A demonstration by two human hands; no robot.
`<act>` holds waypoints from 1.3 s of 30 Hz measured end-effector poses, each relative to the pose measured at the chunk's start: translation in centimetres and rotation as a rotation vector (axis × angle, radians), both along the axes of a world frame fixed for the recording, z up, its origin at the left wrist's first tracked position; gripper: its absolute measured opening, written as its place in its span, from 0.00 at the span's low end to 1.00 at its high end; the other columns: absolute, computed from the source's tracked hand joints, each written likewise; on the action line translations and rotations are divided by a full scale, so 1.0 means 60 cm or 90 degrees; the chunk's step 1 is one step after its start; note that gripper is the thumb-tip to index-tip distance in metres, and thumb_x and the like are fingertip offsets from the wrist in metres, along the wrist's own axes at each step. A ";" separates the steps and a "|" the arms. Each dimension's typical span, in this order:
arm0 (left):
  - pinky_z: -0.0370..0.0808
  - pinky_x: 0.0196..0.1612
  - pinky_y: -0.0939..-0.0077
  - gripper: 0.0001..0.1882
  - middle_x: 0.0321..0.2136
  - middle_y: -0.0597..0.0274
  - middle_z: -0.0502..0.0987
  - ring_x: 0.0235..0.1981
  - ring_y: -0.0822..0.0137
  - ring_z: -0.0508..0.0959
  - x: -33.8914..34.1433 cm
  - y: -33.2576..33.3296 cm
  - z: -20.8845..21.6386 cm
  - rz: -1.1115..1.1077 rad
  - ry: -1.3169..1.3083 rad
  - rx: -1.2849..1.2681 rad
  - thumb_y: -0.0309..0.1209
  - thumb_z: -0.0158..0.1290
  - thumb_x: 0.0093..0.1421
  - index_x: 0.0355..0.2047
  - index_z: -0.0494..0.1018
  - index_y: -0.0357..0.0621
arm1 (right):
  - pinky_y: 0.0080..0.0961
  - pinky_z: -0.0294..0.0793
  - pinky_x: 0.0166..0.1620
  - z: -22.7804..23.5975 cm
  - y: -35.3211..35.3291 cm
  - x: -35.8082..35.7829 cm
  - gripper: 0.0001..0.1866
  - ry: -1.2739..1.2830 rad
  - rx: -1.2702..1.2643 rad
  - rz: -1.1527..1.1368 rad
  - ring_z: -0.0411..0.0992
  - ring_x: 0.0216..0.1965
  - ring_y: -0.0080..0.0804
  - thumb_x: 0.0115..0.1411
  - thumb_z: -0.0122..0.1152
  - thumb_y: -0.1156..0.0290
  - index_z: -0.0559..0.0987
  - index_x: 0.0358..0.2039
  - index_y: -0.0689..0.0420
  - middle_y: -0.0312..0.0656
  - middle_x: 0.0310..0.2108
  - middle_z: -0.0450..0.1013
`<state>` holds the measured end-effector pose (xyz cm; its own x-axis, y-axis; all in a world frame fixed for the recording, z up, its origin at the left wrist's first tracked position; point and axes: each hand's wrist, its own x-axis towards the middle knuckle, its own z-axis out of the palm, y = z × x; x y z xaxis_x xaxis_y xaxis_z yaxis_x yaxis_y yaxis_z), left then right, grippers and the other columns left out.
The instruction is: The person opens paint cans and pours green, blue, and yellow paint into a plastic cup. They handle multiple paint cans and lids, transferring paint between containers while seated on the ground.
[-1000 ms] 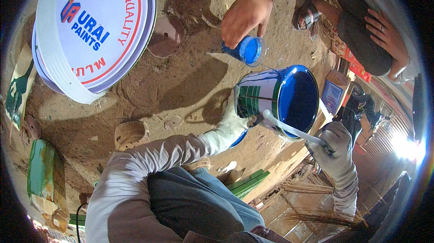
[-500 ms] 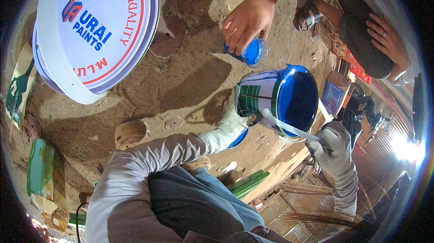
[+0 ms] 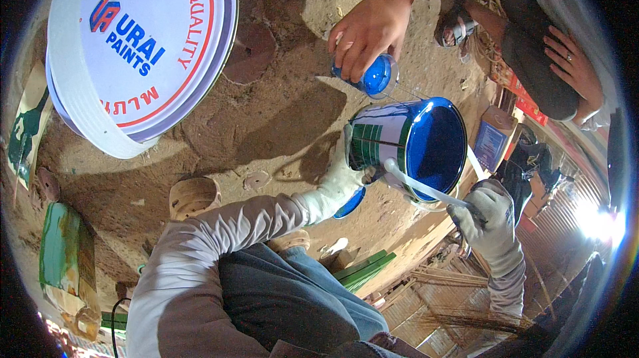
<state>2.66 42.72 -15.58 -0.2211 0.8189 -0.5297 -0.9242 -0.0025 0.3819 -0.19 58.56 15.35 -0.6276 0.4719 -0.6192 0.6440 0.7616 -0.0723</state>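
Note:
A paint pail [image 3: 381, 137] with a white and green label is tilted on its side, blue paint [image 3: 436, 145] coating its inside and rim. My gloved left hand [image 3: 338, 175] supports its lower side and base. With fingers closed, my gloved right hand [image 3: 489, 215] grips the pail's white strap handle [image 3: 426, 186]. Just beyond the pail, another person's hand [image 3: 369, 38] holds a clear cup [image 3: 381, 77] with blue paint in it. Thin strands of paint stretch between cup and pail rim. Partly hidden behind my left wrist is a round blue piece [image 3: 349, 203].
A large white pail lid [image 3: 153, 45] with a white band fills the upper left. Green-painted wood [image 3: 61, 245] lies at the far left, green boards [image 3: 365, 271] near my legs. The other person's sandalled foot [image 3: 456, 28] and a cardboard box [image 3: 492, 132] are at the right.
The paint lip at the pail's rim has thinned, leaving fine strands. The other person's hand and cup have shifted slightly right. My hands keep their hold on pail and handle.

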 end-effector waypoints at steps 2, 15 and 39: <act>0.73 0.58 0.74 0.44 0.59 0.62 0.69 0.58 0.67 0.71 0.001 0.001 -0.010 -0.047 0.064 -0.055 0.20 0.64 0.56 0.70 0.56 0.50 | 0.38 0.65 0.27 -0.003 -0.001 0.003 0.16 0.011 -0.001 0.000 0.65 0.20 0.40 0.52 0.74 0.69 0.73 0.17 0.55 0.40 0.15 0.63; 0.65 0.65 0.49 0.62 0.61 0.37 0.63 0.63 0.39 0.66 -0.027 0.013 -0.035 -0.181 0.264 -0.034 0.47 0.73 0.49 0.75 0.45 0.46 | 0.38 0.64 0.27 0.004 0.004 0.000 0.19 0.010 0.015 0.040 0.64 0.19 0.41 0.53 0.74 0.68 0.70 0.16 0.55 0.40 0.15 0.62; 0.58 0.72 0.56 0.70 0.69 0.35 0.54 0.69 0.40 0.60 -0.104 0.017 -0.026 -0.125 0.281 -0.015 0.49 0.77 0.43 0.75 0.43 0.37 | 0.41 0.71 0.32 0.008 -0.012 0.017 0.17 0.001 -0.008 0.005 0.70 0.24 0.46 0.53 0.74 0.65 0.74 0.20 0.57 0.43 0.18 0.68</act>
